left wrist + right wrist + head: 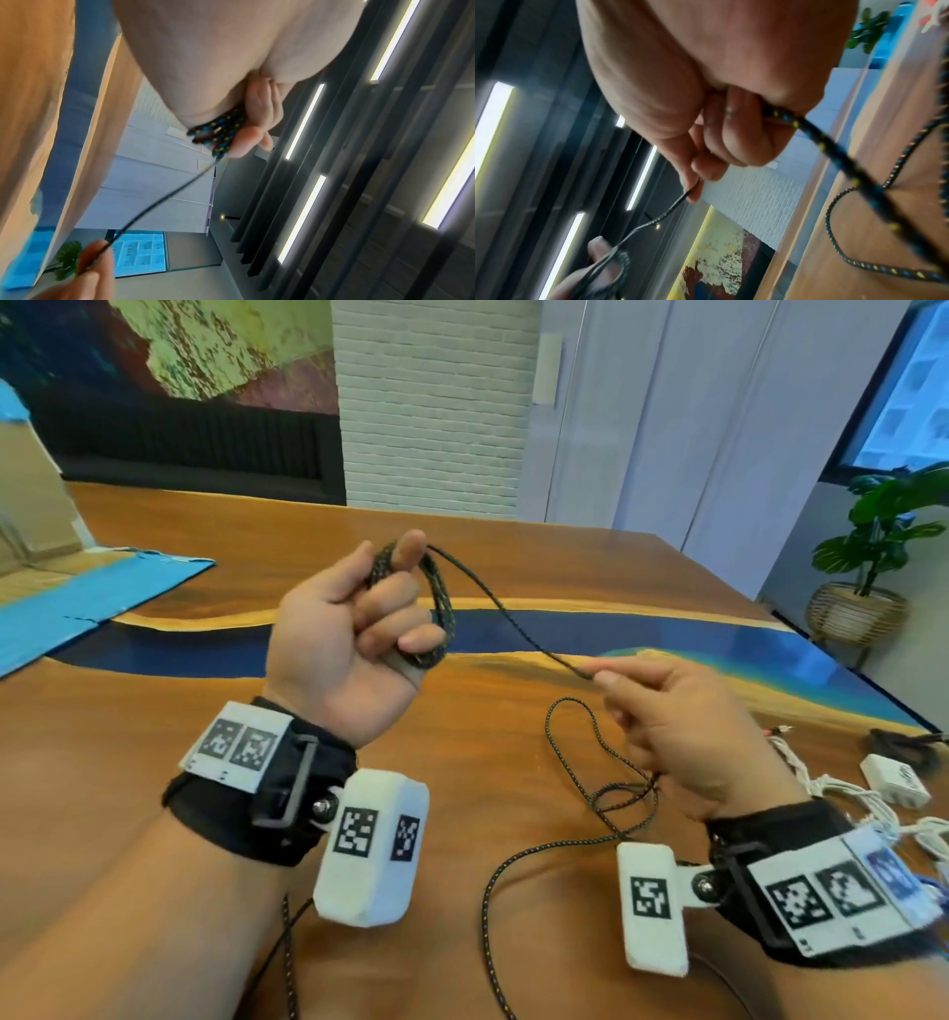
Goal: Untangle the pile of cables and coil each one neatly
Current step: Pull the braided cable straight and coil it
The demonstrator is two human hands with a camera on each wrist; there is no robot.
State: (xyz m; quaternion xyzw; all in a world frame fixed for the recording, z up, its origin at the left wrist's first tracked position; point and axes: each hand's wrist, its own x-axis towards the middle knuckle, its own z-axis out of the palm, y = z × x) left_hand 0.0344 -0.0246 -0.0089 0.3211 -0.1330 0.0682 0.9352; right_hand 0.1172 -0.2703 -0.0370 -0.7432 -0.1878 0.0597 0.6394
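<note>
Aloft, left hand (349,634) gripping cable (518,629)

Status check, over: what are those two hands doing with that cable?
Left hand grips coiled loops of black braided cable. Right hand pinches its free run. Slack loops on table; white cables lie apart.

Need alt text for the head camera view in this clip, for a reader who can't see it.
A left hand holds a coil of black braided cable above a wooden table while the right hand pinches the strand leading from it. The cable's slack loops on the table; white cables lie at right.
</note>
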